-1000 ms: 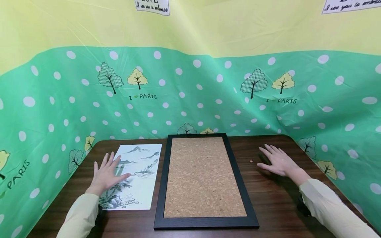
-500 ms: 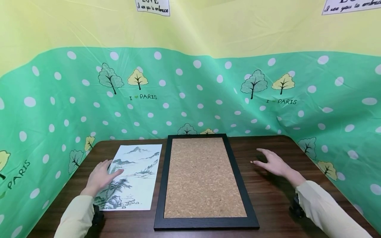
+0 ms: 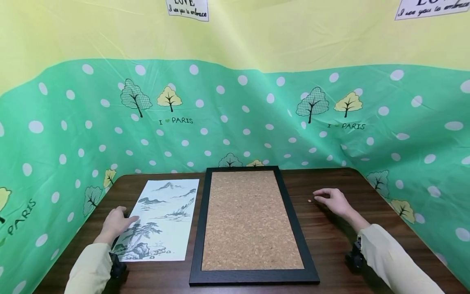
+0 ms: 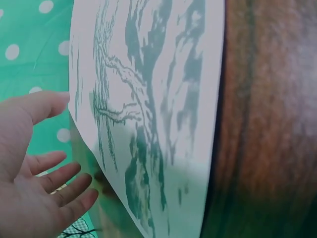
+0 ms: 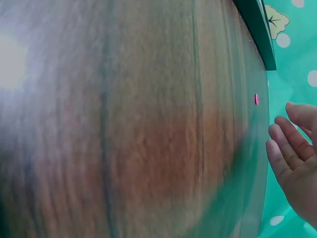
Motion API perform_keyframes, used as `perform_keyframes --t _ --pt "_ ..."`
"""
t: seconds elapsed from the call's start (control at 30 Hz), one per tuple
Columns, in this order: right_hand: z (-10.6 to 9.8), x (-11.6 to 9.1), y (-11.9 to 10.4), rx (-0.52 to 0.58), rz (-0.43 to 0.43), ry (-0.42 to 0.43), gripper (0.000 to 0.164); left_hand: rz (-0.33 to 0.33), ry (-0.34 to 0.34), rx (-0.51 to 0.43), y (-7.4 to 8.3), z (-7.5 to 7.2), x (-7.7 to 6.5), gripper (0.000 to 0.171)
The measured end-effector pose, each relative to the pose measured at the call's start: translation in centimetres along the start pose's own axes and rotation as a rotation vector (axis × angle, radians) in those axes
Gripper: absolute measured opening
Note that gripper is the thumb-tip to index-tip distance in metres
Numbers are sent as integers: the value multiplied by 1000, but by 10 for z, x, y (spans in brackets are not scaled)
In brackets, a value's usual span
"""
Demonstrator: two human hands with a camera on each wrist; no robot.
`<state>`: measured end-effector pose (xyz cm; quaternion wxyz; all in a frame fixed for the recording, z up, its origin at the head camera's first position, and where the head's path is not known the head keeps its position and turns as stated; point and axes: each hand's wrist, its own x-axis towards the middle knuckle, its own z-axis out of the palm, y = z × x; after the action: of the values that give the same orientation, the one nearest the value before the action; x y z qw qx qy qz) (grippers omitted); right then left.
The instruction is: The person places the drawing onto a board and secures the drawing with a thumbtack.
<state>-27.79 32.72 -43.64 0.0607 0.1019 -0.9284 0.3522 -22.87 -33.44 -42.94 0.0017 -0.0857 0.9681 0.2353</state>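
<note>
A white sheet of paper (image 3: 165, 216) printed with a grey landscape of mountains and a pine lies at the left. My left hand (image 3: 116, 223) hovers at its left edge, thumb over the paper in the head view. In the left wrist view the fingers (image 4: 63, 176) are loosely spread beside the edge and pinch nothing. At the right, a tiny pink disc-like thing (image 5: 256, 99) lies on the table, too small to identify. Just beside it is my right hand (image 3: 335, 201), thumb and fingers slightly bent and apart, with nothing between them.
A cork board (image 3: 251, 220) in a black frame (image 3: 253, 277) lies in the middle of the dark wooden table (image 3: 330, 253), right of the paper. Behind the table hangs a green and yellow cloth (image 3: 220, 102) with white dots and trees.
My left hand has drawn back from over the paper to its left edge. My right hand has moved slightly left towards the tiny pink thing, its fingers coming closer together. Board and paper stay put.
</note>
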Motion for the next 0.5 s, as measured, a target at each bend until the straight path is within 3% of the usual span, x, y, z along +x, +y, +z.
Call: perform_keyframes --t 0.17,0.5 --pt "5 1 2 58 62 4 25 -31 -3 -5 -5 -2 1 68" --pt "15 5 2 8 69 -2 16 -89 -15 -27 1 4 3 75"
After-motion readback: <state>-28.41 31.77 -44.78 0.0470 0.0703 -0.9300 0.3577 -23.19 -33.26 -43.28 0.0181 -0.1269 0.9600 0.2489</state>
